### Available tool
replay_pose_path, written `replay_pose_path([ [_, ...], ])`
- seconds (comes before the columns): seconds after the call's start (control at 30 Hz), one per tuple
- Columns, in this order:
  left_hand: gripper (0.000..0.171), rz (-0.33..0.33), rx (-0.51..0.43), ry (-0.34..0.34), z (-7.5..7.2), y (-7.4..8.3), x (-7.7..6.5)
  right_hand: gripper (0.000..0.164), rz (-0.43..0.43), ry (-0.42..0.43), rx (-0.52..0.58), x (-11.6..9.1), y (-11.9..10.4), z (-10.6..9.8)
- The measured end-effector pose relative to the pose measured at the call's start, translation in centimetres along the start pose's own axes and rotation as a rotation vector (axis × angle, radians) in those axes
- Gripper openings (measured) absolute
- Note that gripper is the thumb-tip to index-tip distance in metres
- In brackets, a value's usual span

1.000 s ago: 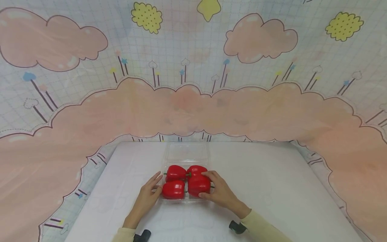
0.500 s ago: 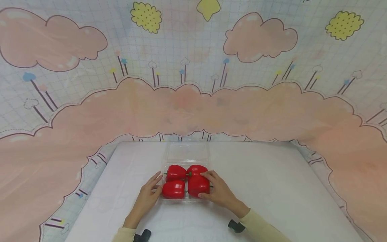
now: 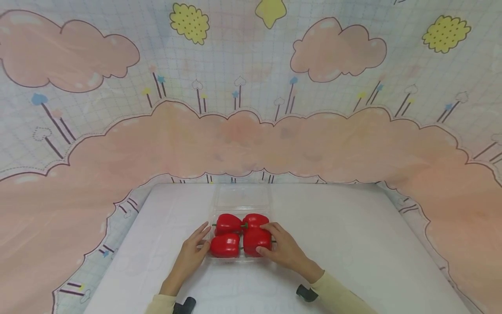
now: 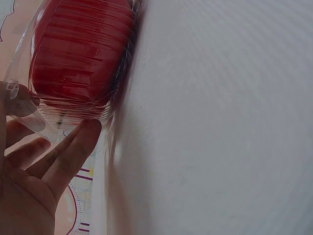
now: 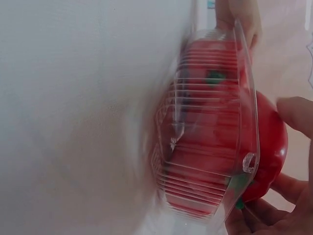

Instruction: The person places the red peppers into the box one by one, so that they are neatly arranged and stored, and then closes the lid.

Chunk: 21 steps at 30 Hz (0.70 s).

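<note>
A clear plastic clamshell box [image 3: 245,260] lies on the table with its lid [image 3: 243,197] folded back. Several red bell peppers with green stems sit in its base. At the front right, my right hand [image 3: 288,248] holds one bell pepper [image 3: 256,240] between thumb and fingers; in the right wrist view this pepper [image 5: 269,149] stands above the box's rim. My left hand [image 3: 192,253] steadies the box's left side beside the front left pepper [image 3: 225,246]. In the left wrist view, the left hand's fairly straight fingers [image 4: 80,147] touch the ribbed plastic wall.
The white table [image 3: 353,235] spreads out on both sides of the box. Behind it hangs a cloth printed with clouds [image 3: 339,50]. Two back peppers [image 3: 228,223] fill the far half of the base. A dark wrist camera [image 3: 306,293] shows below the right forearm.
The right hand and the pepper it holds have shifted very slightly to the left. The left hand stays where it was against the box.
</note>
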<state>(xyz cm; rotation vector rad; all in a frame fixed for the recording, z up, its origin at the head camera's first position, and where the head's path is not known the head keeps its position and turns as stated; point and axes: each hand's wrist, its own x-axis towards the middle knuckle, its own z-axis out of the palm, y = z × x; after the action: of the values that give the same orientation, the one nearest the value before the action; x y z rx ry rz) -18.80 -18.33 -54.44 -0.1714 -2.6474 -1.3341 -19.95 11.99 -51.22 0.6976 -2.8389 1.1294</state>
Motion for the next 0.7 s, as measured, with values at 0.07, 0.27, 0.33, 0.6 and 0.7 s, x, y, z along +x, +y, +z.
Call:
replay_pose_path([
  [0.07, 0.048, -0.008, -0.003, -0.009, -0.03, 0.02, 0.00, 0.061, -0.003, 0.001, 0.020, -0.05, 0.05, -0.02],
  [0.27, 0.048, -0.022, 0.011, -0.017, -0.04, 0.14, 0.15, 0.060, -0.028, -0.010, 0.019, -0.04, 0.17, -0.08],
  [0.33, 0.048, -0.018, 0.011, -0.016, -0.03, 0.21, 0.19, 0.060, -0.035, -0.017, 0.011, 0.01, 0.18, -0.09],
  [0.6, 0.047, -0.005, 0.013, -0.011, -0.07, 0.24, 0.04, 0.051, -0.039, -0.045, 0.037, -0.01, 0.04, -0.37],
  [0.7, 0.047, -0.003, 0.020, -0.004, -0.06, 0.21, 0.00, 0.050, -0.039, -0.060, 0.033, -0.02, 0.02, -0.46],
])
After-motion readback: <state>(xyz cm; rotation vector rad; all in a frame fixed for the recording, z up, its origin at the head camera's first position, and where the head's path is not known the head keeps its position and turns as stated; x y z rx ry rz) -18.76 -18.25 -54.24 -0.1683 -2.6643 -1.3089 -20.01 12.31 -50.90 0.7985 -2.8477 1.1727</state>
